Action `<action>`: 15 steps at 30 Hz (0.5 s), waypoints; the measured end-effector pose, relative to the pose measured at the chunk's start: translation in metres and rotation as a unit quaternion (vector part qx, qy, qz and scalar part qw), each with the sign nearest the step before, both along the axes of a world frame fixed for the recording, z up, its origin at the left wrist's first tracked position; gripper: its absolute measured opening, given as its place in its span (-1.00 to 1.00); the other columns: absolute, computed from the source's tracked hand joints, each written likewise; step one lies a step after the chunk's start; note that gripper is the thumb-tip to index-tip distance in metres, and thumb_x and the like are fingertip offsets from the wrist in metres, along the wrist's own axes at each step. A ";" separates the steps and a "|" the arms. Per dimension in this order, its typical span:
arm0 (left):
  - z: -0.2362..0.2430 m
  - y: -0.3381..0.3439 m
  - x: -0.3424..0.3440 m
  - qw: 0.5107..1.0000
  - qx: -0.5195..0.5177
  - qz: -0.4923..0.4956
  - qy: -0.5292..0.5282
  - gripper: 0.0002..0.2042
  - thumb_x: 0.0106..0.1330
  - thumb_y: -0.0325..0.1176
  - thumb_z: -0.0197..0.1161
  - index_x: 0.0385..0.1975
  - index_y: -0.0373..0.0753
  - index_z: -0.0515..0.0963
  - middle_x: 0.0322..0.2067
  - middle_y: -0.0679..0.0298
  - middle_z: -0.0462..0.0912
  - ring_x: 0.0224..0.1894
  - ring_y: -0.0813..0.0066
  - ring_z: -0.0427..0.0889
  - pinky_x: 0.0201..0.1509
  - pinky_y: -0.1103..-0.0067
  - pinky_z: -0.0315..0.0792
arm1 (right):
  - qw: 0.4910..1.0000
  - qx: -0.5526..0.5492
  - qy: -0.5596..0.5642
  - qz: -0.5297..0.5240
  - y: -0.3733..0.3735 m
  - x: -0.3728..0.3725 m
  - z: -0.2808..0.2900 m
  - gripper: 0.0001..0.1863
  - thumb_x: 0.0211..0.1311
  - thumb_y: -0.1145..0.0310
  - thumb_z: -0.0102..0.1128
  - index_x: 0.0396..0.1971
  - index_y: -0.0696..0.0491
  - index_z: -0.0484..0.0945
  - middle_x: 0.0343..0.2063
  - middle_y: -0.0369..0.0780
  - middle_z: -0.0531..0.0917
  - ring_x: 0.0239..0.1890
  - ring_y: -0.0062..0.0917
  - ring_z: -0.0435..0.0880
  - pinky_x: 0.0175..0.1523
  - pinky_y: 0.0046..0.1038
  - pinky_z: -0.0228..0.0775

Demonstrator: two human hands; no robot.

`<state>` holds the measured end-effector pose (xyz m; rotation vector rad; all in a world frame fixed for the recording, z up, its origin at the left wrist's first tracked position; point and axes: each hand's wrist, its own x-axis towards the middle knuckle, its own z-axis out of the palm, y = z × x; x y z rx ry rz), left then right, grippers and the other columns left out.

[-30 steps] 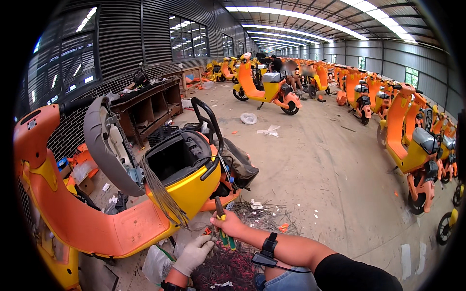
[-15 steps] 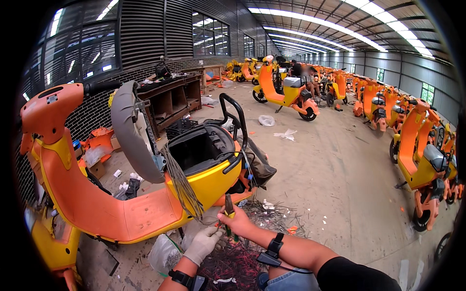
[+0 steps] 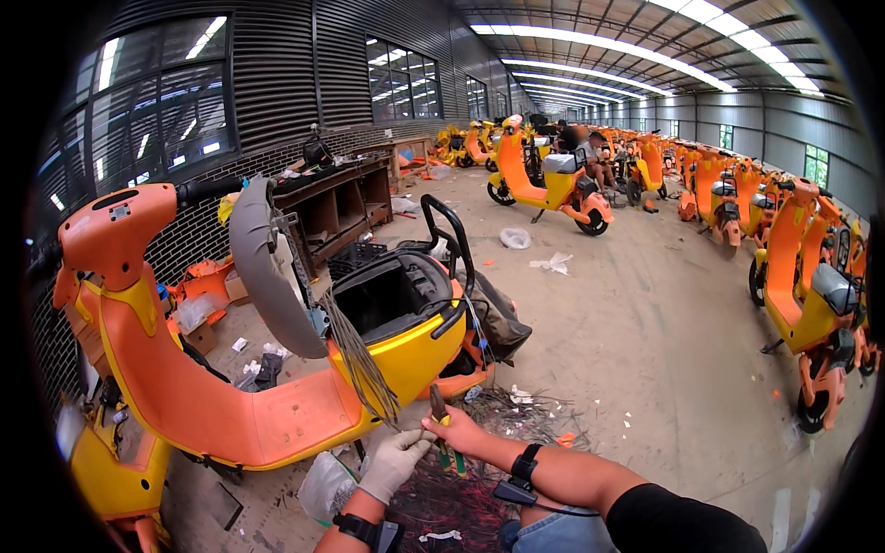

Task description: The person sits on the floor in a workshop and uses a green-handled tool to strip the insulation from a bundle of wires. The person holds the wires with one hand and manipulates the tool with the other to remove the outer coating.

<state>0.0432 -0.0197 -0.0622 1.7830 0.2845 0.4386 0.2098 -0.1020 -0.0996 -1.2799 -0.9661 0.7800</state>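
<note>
My left hand point(image 3: 392, 464), in a pale work glove, is closed, its fingertips pinched together close to my right hand; what they hold is too small to make out. My bare right hand point(image 3: 458, 433) grips a pair of pliers point(image 3: 445, 455) with yellow and green handles, jaws pointing up. Just beyond both hands stands an orange and yellow scooter point(image 3: 277, 426). Its grey seat point(image 3: 275, 276) is tipped up, baring a black storage bin point(image 3: 385, 293). A bundle of thin grey strands point(image 3: 361, 359) hangs over the scooter's yellow side, its lower ends near my left hand.
Cut dark strips point(image 3: 442, 507) litter the floor below my hands. A clear plastic bag point(image 3: 324, 486) lies beside my left forearm. Behind the scooter is a dark wooden workbench point(image 3: 346, 198). Rows of scooters point(image 3: 793, 295) line the right, and a person point(image 3: 597, 161) sits farther back.
The whole view has shifted slightly, so the scooter and hands appear a little lower and farther right. Both hands remain close together, the pliers still in my right hand.
</note>
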 end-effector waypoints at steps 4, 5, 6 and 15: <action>-0.003 0.003 0.000 0.995 -0.079 0.027 0.052 -0.77 0.42 -0.40 0.09 -0.06 -0.39 0.56 -0.31 0.23 0.68 -0.34 0.55 0.64 -0.26 0.62 0.51 | 0.984 0.014 0.175 0.020 -0.003 0.003 0.001 -0.77 0.31 0.28 0.26 -0.23 0.10 0.48 -0.43 -0.32 0.55 -0.37 -0.62 0.53 -0.22 -0.47 0.41; 0.003 0.000 -0.001 0.993 -0.084 0.036 0.075 -0.76 0.43 -0.41 0.07 -0.06 -0.41 0.54 -0.31 0.22 0.67 -0.34 0.52 0.64 -0.26 0.61 0.52 | 0.987 0.014 0.158 0.014 -0.006 0.004 0.003 -0.77 0.31 0.29 0.26 -0.23 0.10 0.47 -0.44 -0.31 0.54 -0.38 -0.61 0.54 -0.24 -0.47 0.41; 0.007 -0.002 -0.002 0.990 -0.090 0.045 0.098 -0.76 0.43 -0.41 0.05 -0.05 -0.43 0.52 -0.30 0.21 0.67 -0.34 0.48 0.64 -0.25 0.60 0.52 | 0.990 0.014 0.141 0.008 -0.009 0.004 0.007 -0.78 0.30 0.30 0.26 -0.23 0.10 0.47 -0.45 -0.31 0.54 -0.40 -0.60 0.55 -0.26 -0.46 0.42; -0.046 0.021 -0.006 0.988 0.087 0.025 0.124 -0.75 0.46 -0.34 0.05 -0.08 -0.39 0.54 -0.32 0.21 0.68 -0.37 0.48 0.66 -0.30 0.59 0.52 | 0.998 0.005 0.056 -0.033 -0.019 -0.011 0.009 -0.73 0.26 0.27 0.31 -0.22 0.09 0.45 -0.48 -0.32 0.56 -0.45 -0.63 0.54 -0.33 -0.48 0.40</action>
